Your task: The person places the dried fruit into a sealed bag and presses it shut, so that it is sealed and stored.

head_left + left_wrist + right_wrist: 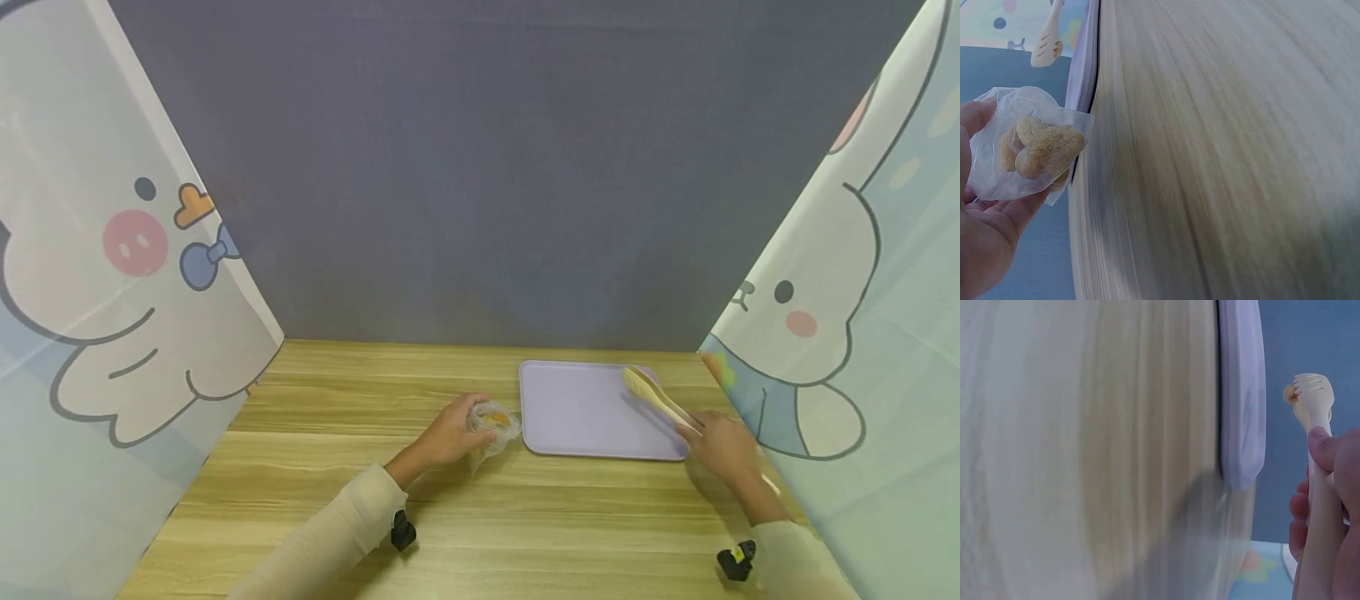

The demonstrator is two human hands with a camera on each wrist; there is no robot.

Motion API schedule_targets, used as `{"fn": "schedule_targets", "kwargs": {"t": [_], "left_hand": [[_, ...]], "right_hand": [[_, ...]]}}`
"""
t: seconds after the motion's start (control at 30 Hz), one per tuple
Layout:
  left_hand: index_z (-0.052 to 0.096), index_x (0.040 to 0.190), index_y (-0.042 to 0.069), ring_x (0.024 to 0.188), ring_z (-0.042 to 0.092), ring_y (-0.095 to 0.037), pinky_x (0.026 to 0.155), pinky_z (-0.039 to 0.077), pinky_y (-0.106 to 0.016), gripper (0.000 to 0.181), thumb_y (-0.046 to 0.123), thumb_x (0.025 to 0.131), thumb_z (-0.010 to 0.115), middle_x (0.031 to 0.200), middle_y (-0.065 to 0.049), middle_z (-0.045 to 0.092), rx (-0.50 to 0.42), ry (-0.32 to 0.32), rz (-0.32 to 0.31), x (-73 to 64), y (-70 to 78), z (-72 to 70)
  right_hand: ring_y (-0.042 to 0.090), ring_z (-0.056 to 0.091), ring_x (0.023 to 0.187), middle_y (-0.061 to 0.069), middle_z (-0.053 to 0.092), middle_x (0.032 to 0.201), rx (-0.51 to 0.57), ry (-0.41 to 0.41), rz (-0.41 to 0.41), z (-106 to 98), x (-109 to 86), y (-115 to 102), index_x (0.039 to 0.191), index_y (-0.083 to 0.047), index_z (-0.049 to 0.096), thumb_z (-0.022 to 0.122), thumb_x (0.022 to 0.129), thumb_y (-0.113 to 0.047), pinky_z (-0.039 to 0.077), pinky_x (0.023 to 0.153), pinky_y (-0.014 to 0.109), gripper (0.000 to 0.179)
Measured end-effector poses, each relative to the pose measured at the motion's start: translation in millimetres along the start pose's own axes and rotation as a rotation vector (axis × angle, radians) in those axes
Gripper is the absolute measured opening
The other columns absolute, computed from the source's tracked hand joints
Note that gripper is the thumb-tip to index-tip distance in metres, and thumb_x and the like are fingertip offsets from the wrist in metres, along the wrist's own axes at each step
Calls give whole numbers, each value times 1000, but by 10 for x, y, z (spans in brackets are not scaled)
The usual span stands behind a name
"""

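My left hand (448, 432) grips a clear plastic bag (1079, 122) by its sides, just left of the tray. Several golden-brown, puffy food pieces (1047, 147) sit inside it. In my right hand (723, 448) is a pair of cream tongs (651, 393) with slotted ends, thumb pressed along one arm. The ends pinch a small brown piece (1290, 394), which pokes out at the side in the right wrist view. Above the right part of the lilac tray (570, 408), the tongs slant up and to the left.
The tray lies flat on a wood-grain table (480, 517), towards its back right. A dark grey panel (480, 183) rises behind the table. Cartoon-printed panels (817, 283) stand at both sides, the right one close to my right hand.
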State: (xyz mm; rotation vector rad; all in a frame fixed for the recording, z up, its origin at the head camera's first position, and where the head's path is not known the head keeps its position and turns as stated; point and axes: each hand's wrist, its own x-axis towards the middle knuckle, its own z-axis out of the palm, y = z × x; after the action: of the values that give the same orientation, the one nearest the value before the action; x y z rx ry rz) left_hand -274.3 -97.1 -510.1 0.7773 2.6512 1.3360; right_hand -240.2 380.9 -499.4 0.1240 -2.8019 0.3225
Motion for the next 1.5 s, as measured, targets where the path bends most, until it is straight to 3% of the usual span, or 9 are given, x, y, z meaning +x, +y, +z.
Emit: {"fn": "schedule_targets", "kwargs": {"t": [0.23,0.47,0.8,1.07,1.27,1.5], "left_hand": [[45,150,4,135,51,-34,108,46,-53,72,39,94,73,152,-15,49,5,0,0,15,-21,5],[46,150,5,140,47,-37,112,42,-56,71,39,94,73,153,-15,49,26,3,-2,19,-20,5],[45,150,4,141,47,-37,112,42,-56,71,40,94,72,153,-15,49,26,0,10,22,-23,7],[44,150,3,140,46,-38,112,42,-58,72,41,95,71,153,-16,48,21,3,14,17,-14,16],[44,150,3,141,46,-37,113,41,-56,73,39,94,73,153,-15,48,28,1,4,10,-4,24],[44,150,4,141,46,-37,113,41,-56,72,39,94,73,153,-16,48,30,2,-7,5,11,26]], "right_hand": [[58,64,93,34,70,107,42,11,1,-25,54,-144,116,4,72,73,92,-25,51,78,66,38],[56,65,98,33,69,113,53,-27,-7,-21,85,-276,121,3,71,72,93,-28,51,80,65,42],[49,68,101,26,73,114,55,-2,-99,-9,126,-547,120,2,72,76,90,-27,53,84,61,42],[40,72,87,20,76,103,57,44,-185,51,173,-754,116,1,75,80,85,-26,56,71,52,41],[35,72,85,16,77,99,45,73,-260,99,187,-911,112,-1,77,82,83,-26,56,70,48,39],[26,70,79,10,75,93,136,59,-300,91,198,-1135,113,0,76,82,84,-23,55,68,43,38]]}}
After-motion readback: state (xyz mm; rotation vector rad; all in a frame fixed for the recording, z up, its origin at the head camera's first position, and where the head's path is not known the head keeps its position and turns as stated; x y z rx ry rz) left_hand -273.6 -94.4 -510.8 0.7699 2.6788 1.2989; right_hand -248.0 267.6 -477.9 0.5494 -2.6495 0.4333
